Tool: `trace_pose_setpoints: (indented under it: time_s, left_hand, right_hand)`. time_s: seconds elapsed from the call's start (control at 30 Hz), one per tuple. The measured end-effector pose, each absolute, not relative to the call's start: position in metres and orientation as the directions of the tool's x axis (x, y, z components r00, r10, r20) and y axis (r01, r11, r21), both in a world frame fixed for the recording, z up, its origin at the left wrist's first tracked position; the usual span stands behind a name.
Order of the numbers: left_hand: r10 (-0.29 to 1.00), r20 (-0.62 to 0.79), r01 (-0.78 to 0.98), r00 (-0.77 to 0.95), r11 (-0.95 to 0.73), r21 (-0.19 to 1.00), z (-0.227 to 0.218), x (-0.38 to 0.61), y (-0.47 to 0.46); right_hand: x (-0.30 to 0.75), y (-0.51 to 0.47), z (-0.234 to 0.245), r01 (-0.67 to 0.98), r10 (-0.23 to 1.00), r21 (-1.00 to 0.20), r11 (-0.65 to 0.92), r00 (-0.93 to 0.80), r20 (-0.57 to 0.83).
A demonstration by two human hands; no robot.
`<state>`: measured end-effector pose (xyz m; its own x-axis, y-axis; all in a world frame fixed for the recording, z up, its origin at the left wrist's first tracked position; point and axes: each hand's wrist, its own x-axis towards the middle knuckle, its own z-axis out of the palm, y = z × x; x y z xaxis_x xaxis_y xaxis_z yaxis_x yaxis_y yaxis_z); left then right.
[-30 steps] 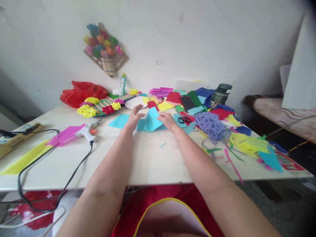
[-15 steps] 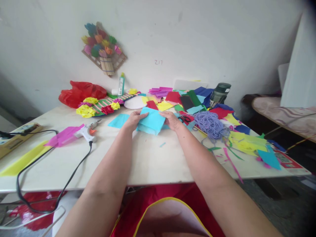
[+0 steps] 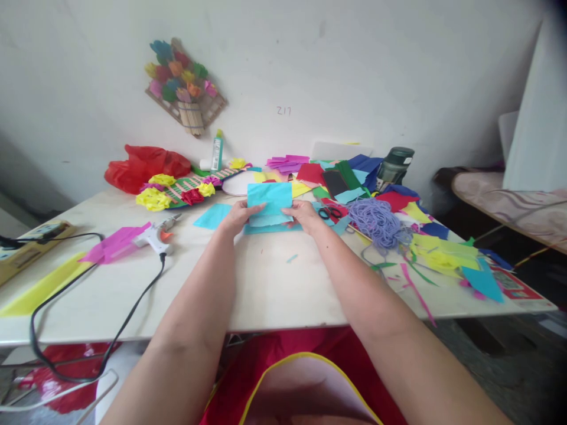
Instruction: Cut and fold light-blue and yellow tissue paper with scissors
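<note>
Between my two hands is a folded piece of light blue crepe paper (image 3: 271, 200), held upright just above the table. My left hand (image 3: 239, 216) pinches its left edge, thumb on the near face. On the right edge my right hand (image 3: 305, 213) grips it the same way, and the fingers behind the paper are hidden. Another blue sheet (image 3: 212, 216) lies flat to the left of my left hand. More blue paper shows on the table beneath the held piece. Scissors (image 3: 330, 212) with dark handles lie just right of my right hand.
A white glue gun (image 3: 154, 239) with a black cord lies at left near a power strip (image 3: 39, 251). Purple yarn (image 3: 376, 221) and paper scraps spread across the right. At the back are a decorated green board (image 3: 181, 192), a glue bottle (image 3: 217, 152) and a dark jar (image 3: 394, 165).
The held blue paper has turned from a slant to level and now stands more upright, its lower edge showing a folded layer. Both hands stay at its sides, shifted slightly.
</note>
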<state>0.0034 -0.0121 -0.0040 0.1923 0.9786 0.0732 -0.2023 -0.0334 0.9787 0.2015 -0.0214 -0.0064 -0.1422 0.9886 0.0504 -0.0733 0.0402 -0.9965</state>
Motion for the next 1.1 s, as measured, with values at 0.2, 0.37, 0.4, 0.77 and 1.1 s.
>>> trace_pose_setpoints:
  time_s: [0.2,0.37,0.4,0.77,1.1]
  left_hand:
    - [0.918,0.104,-0.115,0.383,-0.064,0.991,-0.007,-0.005,-0.011]
    - [0.917,0.115,-0.170,0.382,-0.053,0.984,-0.008,-0.005,-0.011]
    - [0.918,0.120,-0.176,0.378,-0.056,0.983,-0.009,-0.005,-0.011]
    - [0.946,0.033,-0.180,0.322,0.027,0.983,-0.007,-0.009,-0.012]
    - [0.962,-0.017,-0.345,0.272,0.114,0.932,-0.002,-0.013,-0.010]
  right_hand:
    - [0.203,-0.024,-0.002,-0.045,0.993,-0.998,0.048,-0.103,0.053]
    - [0.205,-0.025,-0.001,-0.116,0.988,-0.991,0.064,-0.131,0.079]
    - [0.206,-0.024,-0.002,-0.132,0.987,-0.989,0.064,-0.141,0.082]
    - [0.209,-0.020,-0.007,-0.237,0.982,-0.971,0.039,-0.172,0.081]
    - [0.199,-0.015,-0.013,-0.074,0.979,-0.977,0.199,-0.038,0.202]
